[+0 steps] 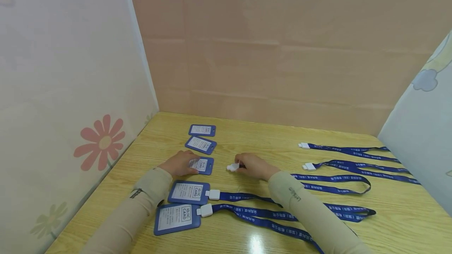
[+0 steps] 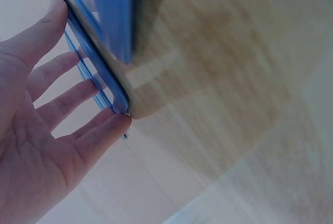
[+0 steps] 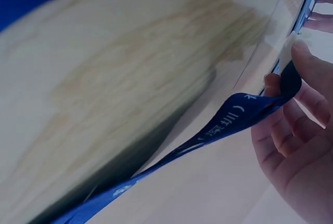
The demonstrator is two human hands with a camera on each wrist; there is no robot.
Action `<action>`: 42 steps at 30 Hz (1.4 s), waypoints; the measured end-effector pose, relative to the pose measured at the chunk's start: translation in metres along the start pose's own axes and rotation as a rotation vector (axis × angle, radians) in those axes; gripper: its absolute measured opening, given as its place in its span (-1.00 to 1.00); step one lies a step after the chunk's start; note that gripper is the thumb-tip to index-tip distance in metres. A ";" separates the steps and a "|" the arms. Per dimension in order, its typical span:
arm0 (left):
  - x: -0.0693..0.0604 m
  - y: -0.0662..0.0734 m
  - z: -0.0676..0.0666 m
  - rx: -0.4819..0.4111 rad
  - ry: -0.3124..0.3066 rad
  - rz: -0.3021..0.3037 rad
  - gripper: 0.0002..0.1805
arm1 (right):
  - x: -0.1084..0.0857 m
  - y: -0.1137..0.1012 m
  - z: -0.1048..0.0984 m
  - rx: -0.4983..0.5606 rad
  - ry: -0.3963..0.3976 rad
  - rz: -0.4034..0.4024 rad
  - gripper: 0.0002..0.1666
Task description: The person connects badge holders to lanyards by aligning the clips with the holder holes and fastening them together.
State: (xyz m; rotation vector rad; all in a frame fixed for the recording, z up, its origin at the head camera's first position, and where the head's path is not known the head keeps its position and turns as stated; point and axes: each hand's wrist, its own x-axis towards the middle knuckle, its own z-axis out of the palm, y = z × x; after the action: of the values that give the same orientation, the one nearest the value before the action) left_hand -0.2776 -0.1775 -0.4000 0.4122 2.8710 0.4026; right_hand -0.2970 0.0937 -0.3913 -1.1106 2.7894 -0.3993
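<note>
In the head view my left hand point(image 1: 181, 163) holds a blue ID card holder point(image 1: 206, 166) by its edges, at the end away from its slot. The left wrist view shows the thumb and fingertips of that hand along the rim of the holder point(image 2: 106, 73). My right hand point(image 1: 257, 166) pinches a dark blue lanyard just behind its white clip point(image 1: 232, 167). The clip points toward the held card holder, with a gap between them. Printed strap point(image 3: 229, 117) trails from the right fingers in the right wrist view; its loop point(image 1: 339, 177) lies on the table beyond the sleeve.
Nearer me, two card holders point(image 1: 188, 192) point(image 1: 178, 218) have lanyard clips point(image 1: 205, 211) at their slots. Farther back lie two card holders without lanyards point(image 1: 202, 130) point(image 1: 200, 145). Two more lanyards point(image 1: 347, 150) point(image 1: 356, 164) stretch across the right of the wooden table point(image 1: 254, 132).
</note>
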 end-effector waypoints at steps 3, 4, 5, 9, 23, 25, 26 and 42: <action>0.000 0.000 0.000 -0.004 0.000 -0.002 -0.41 | 0.001 -0.002 0.000 0.002 -0.002 -0.005 -0.83; 0.000 0.000 0.000 -0.005 0.001 -0.002 -0.41 | 0.002 -0.003 0.000 0.002 -0.002 -0.006 -0.83; 0.000 -0.001 0.000 -0.006 0.002 -0.004 -0.41 | 0.002 -0.004 0.000 0.001 -0.001 -0.006 -0.82; 0.001 -0.002 0.002 -0.007 0.004 -0.013 -0.40 | 0.004 -0.007 0.000 -0.016 0.006 -0.005 -0.83; 0.004 -0.001 0.004 -0.014 0.006 -0.036 -0.39 | 0.013 -0.011 0.004 -0.038 0.010 0.027 -0.80; 0.004 -0.001 0.004 -0.016 0.007 -0.038 -0.39 | 0.015 -0.011 0.005 -0.038 0.013 0.030 -0.79; 0.004 -0.001 0.004 -0.017 0.008 -0.038 -0.39 | 0.015 -0.012 0.005 -0.045 0.010 0.036 -0.78; 0.002 0.000 0.002 -0.025 0.017 -0.035 -0.42 | 0.024 -0.019 0.008 -0.057 0.029 0.010 -0.70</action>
State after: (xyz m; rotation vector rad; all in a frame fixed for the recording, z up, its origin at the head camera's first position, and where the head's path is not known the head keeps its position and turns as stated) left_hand -0.2790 -0.1758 -0.4025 0.3551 2.8820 0.4373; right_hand -0.3001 0.0620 -0.3941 -1.1110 2.8472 -0.3389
